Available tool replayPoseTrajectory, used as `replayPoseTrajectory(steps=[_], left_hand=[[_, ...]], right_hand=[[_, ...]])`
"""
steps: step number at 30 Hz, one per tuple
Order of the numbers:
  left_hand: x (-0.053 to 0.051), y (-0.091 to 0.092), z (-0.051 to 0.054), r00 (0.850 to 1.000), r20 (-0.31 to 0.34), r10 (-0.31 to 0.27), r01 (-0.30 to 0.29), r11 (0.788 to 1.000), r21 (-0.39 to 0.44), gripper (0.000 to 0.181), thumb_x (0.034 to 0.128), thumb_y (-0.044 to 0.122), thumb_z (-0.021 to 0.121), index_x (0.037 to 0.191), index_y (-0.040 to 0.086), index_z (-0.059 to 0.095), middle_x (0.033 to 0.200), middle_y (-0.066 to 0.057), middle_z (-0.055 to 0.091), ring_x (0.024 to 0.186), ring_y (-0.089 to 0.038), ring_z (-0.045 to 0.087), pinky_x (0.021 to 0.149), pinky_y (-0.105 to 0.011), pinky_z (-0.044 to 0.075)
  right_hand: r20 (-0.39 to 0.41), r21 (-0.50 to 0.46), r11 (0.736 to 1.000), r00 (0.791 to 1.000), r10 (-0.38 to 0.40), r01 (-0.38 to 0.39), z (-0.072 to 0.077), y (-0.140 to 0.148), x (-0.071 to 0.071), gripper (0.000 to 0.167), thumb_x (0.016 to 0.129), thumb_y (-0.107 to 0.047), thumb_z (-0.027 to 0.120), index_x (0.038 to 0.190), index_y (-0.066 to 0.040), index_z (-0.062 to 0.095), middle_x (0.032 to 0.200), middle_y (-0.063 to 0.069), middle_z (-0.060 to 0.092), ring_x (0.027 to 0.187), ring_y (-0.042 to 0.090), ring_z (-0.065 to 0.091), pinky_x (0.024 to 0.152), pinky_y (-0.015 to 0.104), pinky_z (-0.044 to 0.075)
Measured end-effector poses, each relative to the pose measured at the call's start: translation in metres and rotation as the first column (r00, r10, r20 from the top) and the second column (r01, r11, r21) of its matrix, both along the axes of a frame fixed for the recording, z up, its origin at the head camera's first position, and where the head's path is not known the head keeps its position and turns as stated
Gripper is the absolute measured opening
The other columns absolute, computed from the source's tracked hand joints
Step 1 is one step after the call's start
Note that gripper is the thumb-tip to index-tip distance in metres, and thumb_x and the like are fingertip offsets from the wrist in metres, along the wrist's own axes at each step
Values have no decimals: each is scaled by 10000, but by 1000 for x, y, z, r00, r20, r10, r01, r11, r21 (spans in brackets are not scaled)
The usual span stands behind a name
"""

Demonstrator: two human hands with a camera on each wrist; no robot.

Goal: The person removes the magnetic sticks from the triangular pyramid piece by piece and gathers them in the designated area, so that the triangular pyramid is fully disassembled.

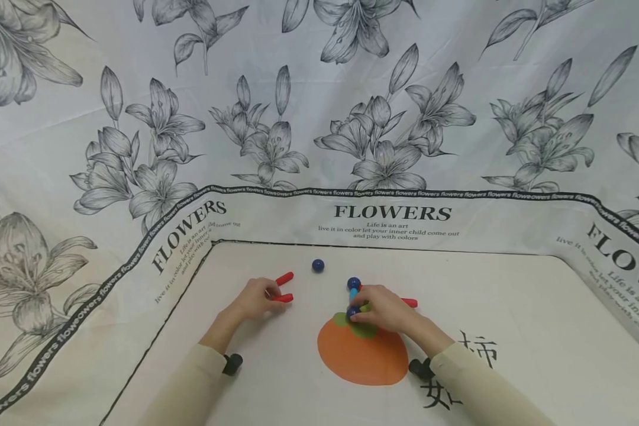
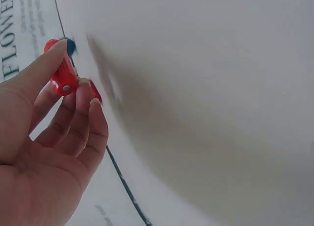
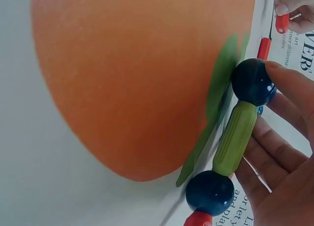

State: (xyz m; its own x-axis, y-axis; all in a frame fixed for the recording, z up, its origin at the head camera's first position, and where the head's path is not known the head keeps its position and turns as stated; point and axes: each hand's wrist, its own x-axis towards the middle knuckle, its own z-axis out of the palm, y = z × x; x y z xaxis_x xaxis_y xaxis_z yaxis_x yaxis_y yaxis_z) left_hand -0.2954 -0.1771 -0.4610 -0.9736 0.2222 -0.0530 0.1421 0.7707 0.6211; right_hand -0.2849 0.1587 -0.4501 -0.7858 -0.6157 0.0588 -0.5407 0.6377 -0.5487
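My left hand (image 1: 255,299) pinches a red ridged rod (image 2: 64,72) between thumb and fingers. A second red rod (image 1: 284,278) is close by those fingers; whether they touch it I cannot tell. My right hand (image 1: 380,306) grips a joined piece, with the thumb on a dark blue ball (image 3: 253,82). From that ball a green rod (image 3: 235,138) runs to another blue ball (image 3: 210,192), which carries a red rod (image 3: 198,219). A light blue rod (image 1: 353,294) leads to a further blue ball (image 1: 354,284). The right hand partly hides the joined piece in the head view.
A loose blue ball (image 1: 318,265) lies on the white table (image 1: 277,367) beyond the hands. The tabletop bears a printed orange persimmon (image 1: 362,355) and black characters (image 1: 479,349). A flower-printed cloth (image 1: 394,219) hangs behind and along the sides.
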Motion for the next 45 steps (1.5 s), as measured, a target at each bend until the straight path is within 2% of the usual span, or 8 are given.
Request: replayPoseTrajectory(steps=[8,17,24,28,32,38,41,45], left_hand=[[-16,-28,-6,1000,-1,30,-30,999,-28,148,851,161,845,909,119,715,903,-15,622,905,-208,544,793,-344,485],[-27,-31,-9,999,35,36,-35,999,-32,156,862,153,830,974,119,726,940,-31,626,939,-220,545,820,-360,493],[-28,-31,-7,999,42,22,-21,999,-25,157,870,144,822,998,111,738,942,-34,630,928,-223,546,814,-363,497],[-28,-32,-8,999,47,19,-18,1000,-24,170,873,131,816,1028,109,748,960,-41,632,943,-227,544,829,-374,497],[-26,-34,-7,999,51,15,-14,1000,-23,213,877,111,805,1082,98,748,1008,-58,635,975,-239,545,846,-392,504],[-22,-34,-2,997,74,17,-17,1000,-5,257,891,68,772,1146,91,746,1074,-83,642,1018,-262,551,875,-412,516],[-21,-35,-3,997,78,27,-27,1000,-5,260,899,50,756,1153,103,747,1086,-79,642,1028,-261,550,884,-413,520],[-21,-35,-4,996,83,41,-40,999,-7,261,910,41,738,1160,119,746,1092,-76,637,1040,-265,546,889,-411,521]], right_hand=[[-7,12,1000,1000,-5,5,0,0,1,171,894,-183,806,1047,-108,793,885,-70,624,863,228,578,732,284,474],[6,3,1000,1000,8,-8,4,5,0,241,899,-180,802,1109,-71,757,978,2,695,908,240,602,797,308,517],[-27,15,1000,1000,4,-3,7,14,-3,198,890,-107,789,1067,-29,748,955,44,700,882,255,600,780,323,514],[-82,83,995,996,-43,50,7,16,-4,142,874,-110,795,1011,-78,773,933,12,699,897,226,575,834,384,496],[-131,123,990,990,-58,75,5,15,-4,117,868,-149,813,975,-110,786,911,-4,691,890,201,548,849,421,474],[-154,123,989,986,-58,77,1,12,-3,92,868,-173,824,936,-120,794,844,-60,661,843,153,518,826,392,450],[-161,119,990,986,-54,74,0,11,-2,82,863,-176,829,916,-123,797,788,-109,631,797,135,501,779,366,436],[-159,117,990,986,-59,78,1,10,0,75,862,-171,831,910,-123,798,764,-137,619,781,131,497,778,369,429]])
